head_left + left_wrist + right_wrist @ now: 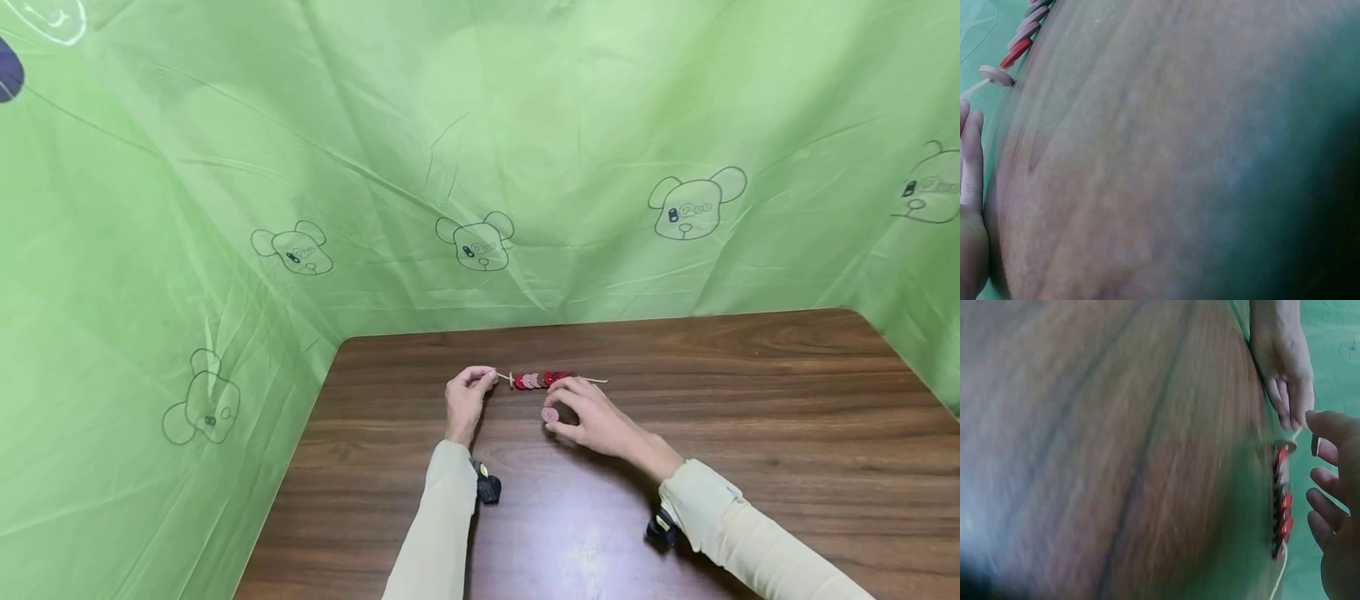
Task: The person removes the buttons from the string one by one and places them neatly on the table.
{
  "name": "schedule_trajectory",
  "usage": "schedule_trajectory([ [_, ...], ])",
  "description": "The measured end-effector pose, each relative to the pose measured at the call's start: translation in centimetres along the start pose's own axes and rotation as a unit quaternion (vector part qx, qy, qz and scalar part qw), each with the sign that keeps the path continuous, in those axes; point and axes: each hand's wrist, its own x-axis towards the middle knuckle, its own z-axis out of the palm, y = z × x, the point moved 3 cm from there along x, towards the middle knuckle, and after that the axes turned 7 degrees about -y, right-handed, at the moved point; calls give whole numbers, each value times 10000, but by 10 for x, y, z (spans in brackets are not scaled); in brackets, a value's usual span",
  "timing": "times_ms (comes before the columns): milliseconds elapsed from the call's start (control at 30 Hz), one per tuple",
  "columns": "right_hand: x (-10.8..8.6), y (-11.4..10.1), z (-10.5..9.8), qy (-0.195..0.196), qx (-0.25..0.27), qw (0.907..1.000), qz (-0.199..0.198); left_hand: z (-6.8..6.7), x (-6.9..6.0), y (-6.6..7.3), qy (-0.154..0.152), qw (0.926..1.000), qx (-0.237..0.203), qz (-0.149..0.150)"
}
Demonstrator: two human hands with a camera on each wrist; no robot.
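Observation:
My left hand (467, 404) pinches one end of a thin pale string between thumb and fingertips. Red and pink buttons (531, 381) are threaded on it in an overlapping row, lying along the table. At the row's left end, one button (996, 75) stands more on edge, a little apart from the others. Between the thumb and a finger, my right hand (603, 423) holds a loose pink button (550, 414) just in front of the row. The string's free end (596, 381) sticks out to the right, past the right hand, whose fingers partly hide the row.
The brown wood-grain table (787, 417) reaches back to a green sheet (570, 167) printed with bear-head outlines, which hangs behind it and at both sides. A black wrist device (487, 485) sits at the left cuff, another (662, 530) at the right.

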Motion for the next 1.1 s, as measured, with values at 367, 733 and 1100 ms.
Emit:
schedule_trajectory([
  [367, 1, -16, 15, -208, -245, 9993, -209, 1, 3, -3, 104, 9999, 42, 7],
  [733, 4, -18, 30, -413, -565, 9975, -73, 1, 2, -1, 126, 9999, -6, -44],
  [1100, 10, -18, 39, -176, -555, 9982, 153, -1, 2, 0, -10, 9999, -39, -123],
])
